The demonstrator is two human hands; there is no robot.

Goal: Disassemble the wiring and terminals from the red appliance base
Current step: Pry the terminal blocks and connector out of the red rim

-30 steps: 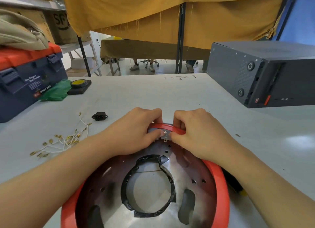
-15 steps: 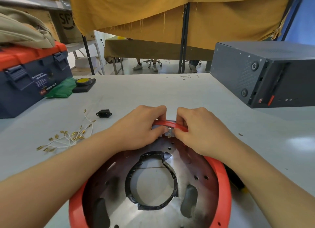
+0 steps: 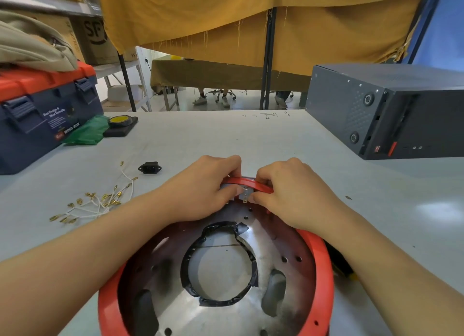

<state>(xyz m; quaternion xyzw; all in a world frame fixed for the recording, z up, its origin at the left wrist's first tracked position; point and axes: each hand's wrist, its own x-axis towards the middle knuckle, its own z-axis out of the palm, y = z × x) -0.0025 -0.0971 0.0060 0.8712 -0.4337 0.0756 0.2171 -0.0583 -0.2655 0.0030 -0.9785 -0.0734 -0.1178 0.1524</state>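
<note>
The round red appliance base (image 3: 319,265) lies open side up in front of me, with a metal floor and a central hole ringed by black tape. At its far rim my left hand (image 3: 206,187) and my right hand (image 3: 286,190) both grip the red edge, fingers curled over it and thumbs inside. Between the thumbs sits a small grey part with metal terminals (image 3: 244,193), pinched from both sides. A bundle of white wires with brass terminals (image 3: 98,205) lies on the table to the left, beside a black power socket (image 3: 150,168).
A blue and red toolbox (image 3: 42,114) stands at the far left with green cloth (image 3: 85,133) and a roll of yellow tape (image 3: 118,121) beside it. A dark grey computer case (image 3: 386,109) lies at the far right. The grey table (image 3: 226,139) runs back to a yellow curtain.
Both hands stay at the far rim around the terminal part. The view has shifted slightly, so the base sits a little further right in frame.
</note>
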